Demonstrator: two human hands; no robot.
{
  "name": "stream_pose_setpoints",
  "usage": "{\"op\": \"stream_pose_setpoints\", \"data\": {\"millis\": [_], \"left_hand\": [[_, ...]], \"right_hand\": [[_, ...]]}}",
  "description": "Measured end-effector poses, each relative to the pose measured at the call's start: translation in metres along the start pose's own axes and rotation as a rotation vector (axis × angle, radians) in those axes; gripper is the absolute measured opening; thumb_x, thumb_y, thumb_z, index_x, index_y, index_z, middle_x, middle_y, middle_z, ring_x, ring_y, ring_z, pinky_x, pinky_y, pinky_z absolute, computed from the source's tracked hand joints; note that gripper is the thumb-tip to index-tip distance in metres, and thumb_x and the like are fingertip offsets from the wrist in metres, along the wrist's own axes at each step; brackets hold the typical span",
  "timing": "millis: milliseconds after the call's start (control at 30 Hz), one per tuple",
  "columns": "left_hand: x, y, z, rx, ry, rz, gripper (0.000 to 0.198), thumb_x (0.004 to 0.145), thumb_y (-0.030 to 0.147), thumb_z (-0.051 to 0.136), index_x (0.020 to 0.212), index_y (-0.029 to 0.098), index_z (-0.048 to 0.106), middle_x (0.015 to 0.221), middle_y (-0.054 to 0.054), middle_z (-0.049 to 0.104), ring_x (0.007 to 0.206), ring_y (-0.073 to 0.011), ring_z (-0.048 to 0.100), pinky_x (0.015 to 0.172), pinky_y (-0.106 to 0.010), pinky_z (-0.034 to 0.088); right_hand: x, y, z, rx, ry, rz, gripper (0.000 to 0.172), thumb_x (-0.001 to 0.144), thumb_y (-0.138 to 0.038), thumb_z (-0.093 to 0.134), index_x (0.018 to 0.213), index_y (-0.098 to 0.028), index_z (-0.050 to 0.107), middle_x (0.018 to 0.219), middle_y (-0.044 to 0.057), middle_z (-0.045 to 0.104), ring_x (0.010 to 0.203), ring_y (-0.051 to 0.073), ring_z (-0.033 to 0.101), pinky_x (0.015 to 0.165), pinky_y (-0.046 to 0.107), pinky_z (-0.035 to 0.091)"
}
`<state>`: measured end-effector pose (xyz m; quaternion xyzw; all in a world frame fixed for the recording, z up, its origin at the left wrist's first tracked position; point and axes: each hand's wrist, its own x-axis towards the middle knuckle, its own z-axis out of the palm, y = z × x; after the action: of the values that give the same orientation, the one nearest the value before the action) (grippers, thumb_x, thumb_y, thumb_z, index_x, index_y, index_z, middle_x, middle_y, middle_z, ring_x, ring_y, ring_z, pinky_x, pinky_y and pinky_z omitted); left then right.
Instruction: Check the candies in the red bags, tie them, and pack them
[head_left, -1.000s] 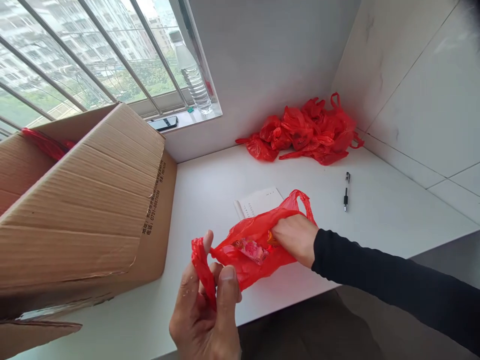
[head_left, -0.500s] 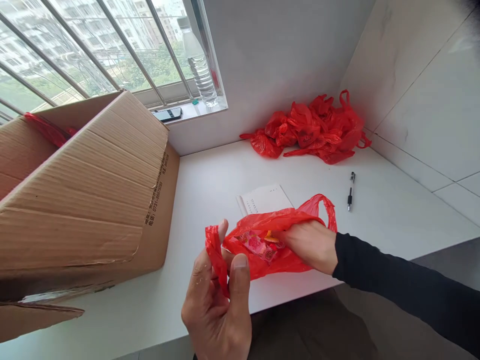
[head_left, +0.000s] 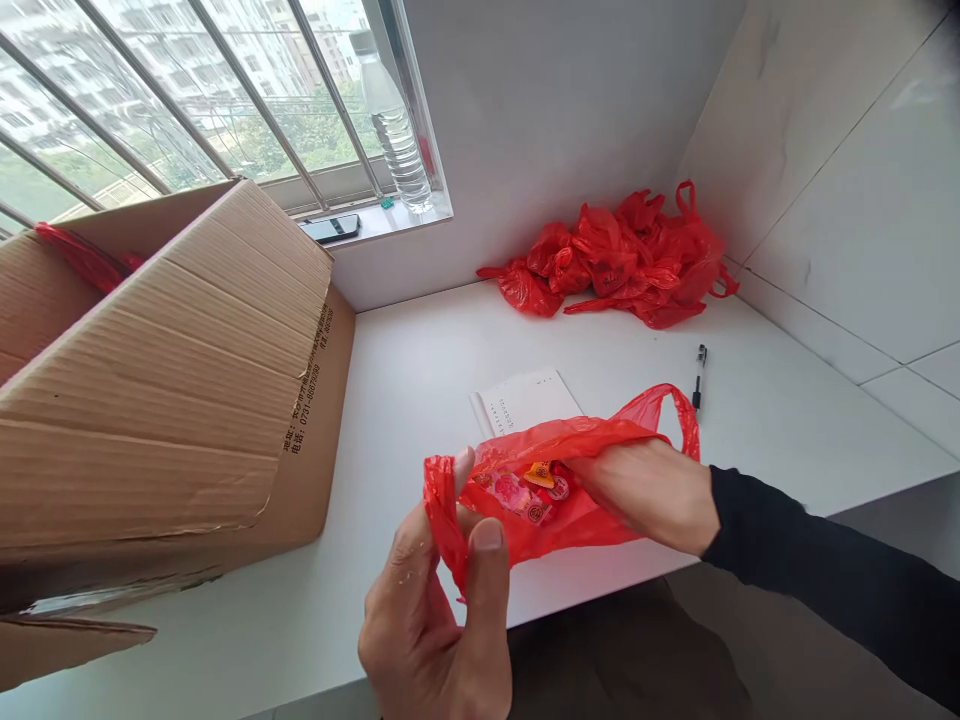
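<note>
A red plastic bag (head_left: 577,525) is held with its mouth spread over the front of the table. My left hand (head_left: 431,625) grips one handle loop of the bag, with the thumb and fingers round it. From the right, my right hand (head_left: 649,490) reaches into the bag past the wrist. The bag's film hides the right fingers, so what they hold does not show. Inside lie a pink flowered packet (head_left: 511,492), a yellow-orange wrapped sweet (head_left: 539,474) and a small red wrapped piece (head_left: 559,488).
Behind the bag lies an open notebook (head_left: 529,397), with a pen (head_left: 699,378) to its right. Several knotted red bags (head_left: 626,262) are heaped against the wall. An open cardboard box (head_left: 202,380) stands at left. The windowsill carries a water bottle (head_left: 397,145) and a phone (head_left: 331,229).
My right hand and forearm have shifted slightly right and down, with the fingers now hidden in the bag. The bag's right handle has moved right. The sweets inside show more clearly.
</note>
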<state>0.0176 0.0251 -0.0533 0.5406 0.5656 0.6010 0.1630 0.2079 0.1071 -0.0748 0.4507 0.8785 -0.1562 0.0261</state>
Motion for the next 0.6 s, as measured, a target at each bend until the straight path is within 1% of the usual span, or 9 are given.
{"op": "stream_pose_setpoints", "data": {"millis": [67,133,200,233,300,333,433,500,600], "left_hand": [[0.004,0.002,-0.002,0.031,0.005,0.055,0.039,0.089,0.015,0.067,0.124,0.033,0.072,0.088,0.000,0.065,0.076,-0.0132,0.061,0.075,-0.027,0.055],[0.008,0.002,-0.004,0.024,0.030,0.085,0.037,0.089,0.017,0.067,0.120,0.034,0.073,0.097,-0.001,0.064,0.086,-0.0155,0.057,0.081,-0.029,0.051],[0.014,0.001,-0.007,0.000,0.063,0.102,0.031,0.088,0.020,0.067,0.114,0.034,0.076,0.106,-0.003,0.062,0.106,-0.0202,0.054,0.092,-0.033,0.047],[0.016,0.000,-0.009,-0.025,0.069,0.109,0.028,0.088,0.022,0.067,0.111,0.034,0.077,0.112,-0.004,0.061,0.114,-0.0221,0.051,0.097,-0.034,0.046],[0.021,-0.004,-0.012,-0.122,0.010,0.075,0.026,0.088,0.025,0.065,0.110,0.033,0.077,0.121,-0.004,0.061,0.126,-0.0250,0.050,0.105,-0.036,0.045],[0.023,-0.006,-0.014,-0.183,-0.039,0.033,0.025,0.089,0.026,0.064,0.110,0.032,0.076,0.126,-0.003,0.061,0.129,-0.0261,0.051,0.107,-0.037,0.045],[0.029,-0.012,-0.018,-0.324,-0.132,-0.094,0.027,0.091,0.025,0.062,0.114,0.032,0.075,0.131,-0.002,0.064,0.132,-0.0280,0.055,0.114,-0.040,0.042],[0.032,-0.011,-0.019,-0.360,-0.146,-0.138,0.028,0.095,0.024,0.058,0.118,0.033,0.072,0.122,-0.002,0.069,0.126,-0.0272,0.060,0.115,-0.044,0.042],[0.039,-0.002,-0.019,-0.395,-0.178,-0.126,0.027,0.100,0.025,0.052,0.119,0.034,0.068,0.097,-0.001,0.073,0.106,-0.0240,0.069,0.105,-0.050,0.051]], "right_hand": [[-0.017,-0.002,-0.017,0.075,0.074,-0.112,0.026,0.095,-0.011,0.047,0.110,-0.020,0.066,0.090,0.007,0.072,0.080,0.023,0.068,0.066,0.033,0.052],[-0.035,0.002,-0.031,0.210,0.302,-0.176,0.029,0.101,-0.020,0.044,0.124,-0.026,0.061,0.103,0.005,0.071,0.092,0.022,0.067,0.076,0.034,0.055],[-0.048,0.015,-0.038,0.246,0.549,-0.072,0.035,0.102,-0.031,0.048,0.136,-0.030,0.054,0.125,0.006,0.065,0.113,0.025,0.062,0.093,0.040,0.053],[-0.052,0.024,-0.038,0.209,0.615,0.030,0.043,0.100,-0.038,0.052,0.142,-0.030,0.049,0.134,0.008,0.061,0.123,0.028,0.056,0.101,0.045,0.049],[-0.054,0.044,-0.032,0.137,0.596,0.201,0.064,0.094,-0.051,0.058,0.151,-0.026,0.041,0.140,0.012,0.056,0.130,0.034,0.050,0.106,0.054,0.045],[-0.053,0.053,-0.028,0.148,0.526,0.256,0.070,0.092,-0.056,0.058,0.152,-0.024,0.040,0.137,0.013,0.059,0.126,0.035,0.054,0.102,0.054,0.048],[-0.050,0.066,-0.022,0.314,0.348,0.352,0.050,0.094,-0.060,0.054,0.134,-0.030,0.058,0.116,0.005,0.071,0.094,0.026,0.068,0.074,0.042,0.058],[-0.052,0.064,-0.026,0.403,0.385,0.370,0.037,0.095,-0.059,0.052,0.114,-0.032,0.068,0.110,0.001,0.073,0.087,0.023,0.069,0.065,0.036,0.055],[-0.058,0.055,-0.043,0.477,0.603,0.337,0.029,0.094,-0.056,0.058,0.102,-0.030,0.070,0.101,0.001,0.074,0.088,0.022,0.069,0.066,0.032,0.055]]}}
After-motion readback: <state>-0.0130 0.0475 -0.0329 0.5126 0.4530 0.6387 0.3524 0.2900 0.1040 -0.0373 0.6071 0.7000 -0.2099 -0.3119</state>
